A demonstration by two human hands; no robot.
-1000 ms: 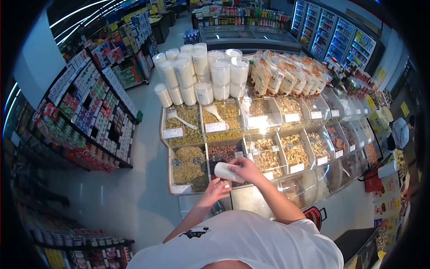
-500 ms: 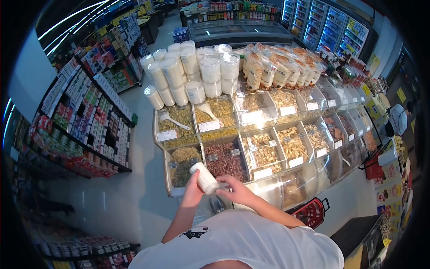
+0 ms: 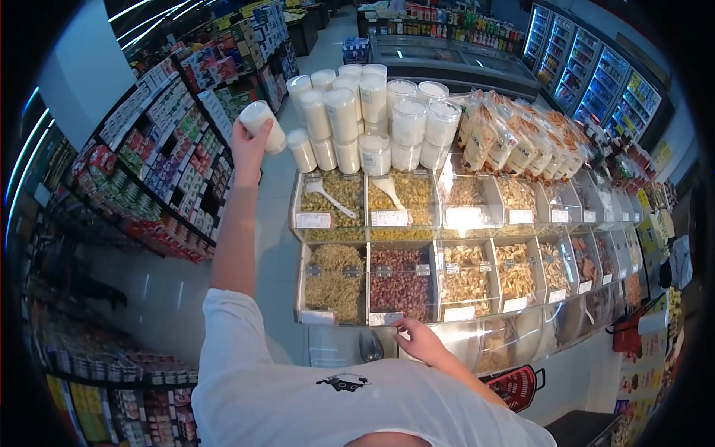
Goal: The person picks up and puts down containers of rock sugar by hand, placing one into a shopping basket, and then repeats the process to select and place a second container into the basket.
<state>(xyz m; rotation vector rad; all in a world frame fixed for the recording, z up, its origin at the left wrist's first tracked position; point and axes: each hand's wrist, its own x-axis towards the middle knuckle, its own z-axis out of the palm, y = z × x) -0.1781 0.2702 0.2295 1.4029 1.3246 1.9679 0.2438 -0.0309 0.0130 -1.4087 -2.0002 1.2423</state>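
Note:
My left hand (image 3: pixel 249 149) is raised on a stretched-out arm, its fingers wrapped round a white-filled clear jar (image 3: pixel 264 128). The jar is tilted and stands apart, to the left of the stacked jars (image 3: pixel 344 115) of the same look. My right hand (image 3: pixel 418 341) is low in front of the bins, loosely curled with its fingers apart and nothing visible in it. Close by are a price label (image 3: pixel 385 318) and the bin of dark red dried buds (image 3: pixel 401 281).
Bins of dried goods (image 3: pixel 468 272) run to the right, two holding white scoops (image 3: pixel 331 197). Bagged goods (image 3: pixel 514 138) are piled behind them. Packed shelves (image 3: pixel 160 141) line the left aisle. A red basket (image 3: pixel 514 387) sits below on the right.
My left hand has carried the jar up and left, away from my body to beside the stack. My right hand has let go of the jar and stays near the bins' front edge.

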